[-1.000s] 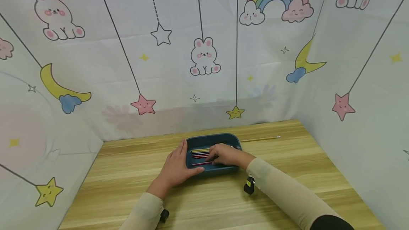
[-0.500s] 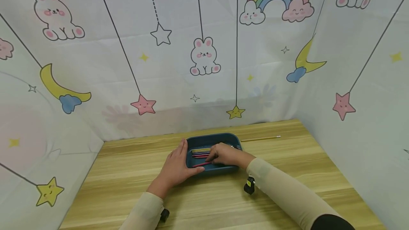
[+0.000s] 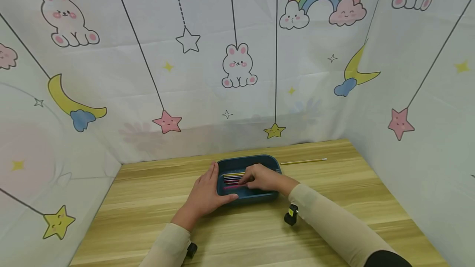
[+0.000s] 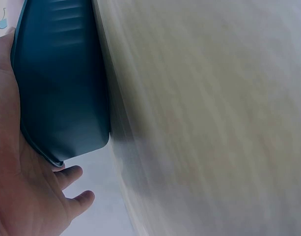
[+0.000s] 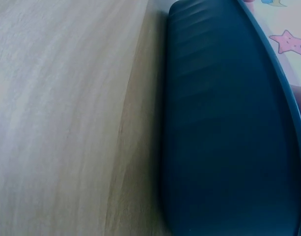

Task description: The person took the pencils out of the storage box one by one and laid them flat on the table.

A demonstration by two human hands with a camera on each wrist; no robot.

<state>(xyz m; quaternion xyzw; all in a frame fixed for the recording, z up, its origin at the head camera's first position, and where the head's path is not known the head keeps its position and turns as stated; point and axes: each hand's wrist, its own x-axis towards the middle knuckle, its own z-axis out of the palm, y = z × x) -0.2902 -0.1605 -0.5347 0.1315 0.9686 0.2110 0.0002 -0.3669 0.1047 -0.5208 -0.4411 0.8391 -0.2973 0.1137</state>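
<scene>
A pink pencil [image 3: 231, 187] lies in a dark blue tray [image 3: 256, 198], pinched, as far as we can judge, between the thumb and fingers of a person's right hand [image 3: 261, 177]. We see its visible length running out to the left of those fingertips, its long axis roughly left to right and nearly in line with a row of coloured pencils [image 3: 233, 177] just beyond it. The right hand is the nearer of the two, reaching in over the tray's right side and hiding the pencil's other end. The left hand [image 3: 205, 195] is spread at the tray's left end, fingers straight along the outside and thumb stretched over the near rim. In the tray we make out yellow, dark and red pencils side by side; their right ends are covered, so we cannot count them. Outside, just past the tray's right end, a single yellowish pencil [image 3: 303, 161] with a pale tip lies on the wood-grain surface [image 3: 237, 234]. Behind it all, we find a white backdrop [image 3: 196, 81] printed with bunnies, stars, moons and a rainbow.
</scene>
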